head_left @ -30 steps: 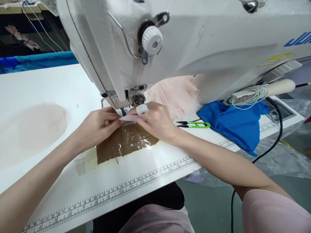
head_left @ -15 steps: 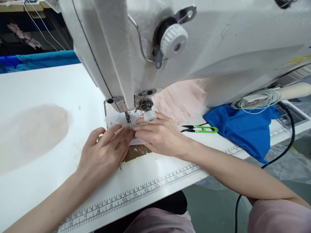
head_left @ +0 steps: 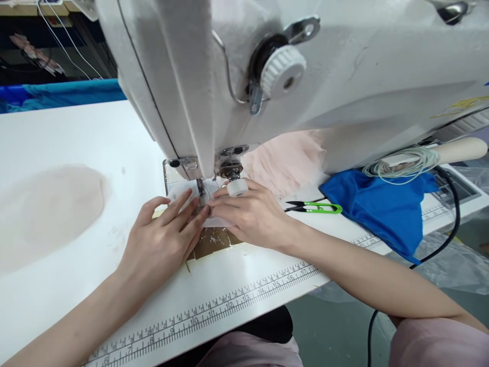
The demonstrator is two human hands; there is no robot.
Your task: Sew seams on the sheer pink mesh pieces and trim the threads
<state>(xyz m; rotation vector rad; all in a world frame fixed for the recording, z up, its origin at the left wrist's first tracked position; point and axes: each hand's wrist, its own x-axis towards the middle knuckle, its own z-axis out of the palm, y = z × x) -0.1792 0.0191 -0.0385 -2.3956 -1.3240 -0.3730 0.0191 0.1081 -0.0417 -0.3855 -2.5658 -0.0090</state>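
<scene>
I've got the thin cloth (head_left: 216,223) at the foot (head_left: 200,187) of the sewing machine (head_left: 183,97). Left hand (head_left: 164,234): fingers loosely apart on it. Right hand (head_left: 254,214): can't tell if it's pinching. Looks like lining-up; next move calls for flat cloth, fingers clear.

The sewing machine (head_left: 355,66) has a smooth, softly glossy painted body, with a ribbed white plastic-looking knob (head_left: 284,73) and a bent thread guide (head_left: 228,71) of shiny metal. Thin, sheer pale cloth (head_left: 217,223) lies at the needle over a brown patch (head_left: 210,243) that glints under crinkled, glossy clear film, while the tabletop (head_left: 53,137) is smooth and white with a faint sheen. Gauzy, rumpled pink fabric (head_left: 288,158), matt blue cloth (head_left: 382,209), and shiny, wrinkled clear plastic sheeting (head_left: 458,270) show to the right.
</scene>
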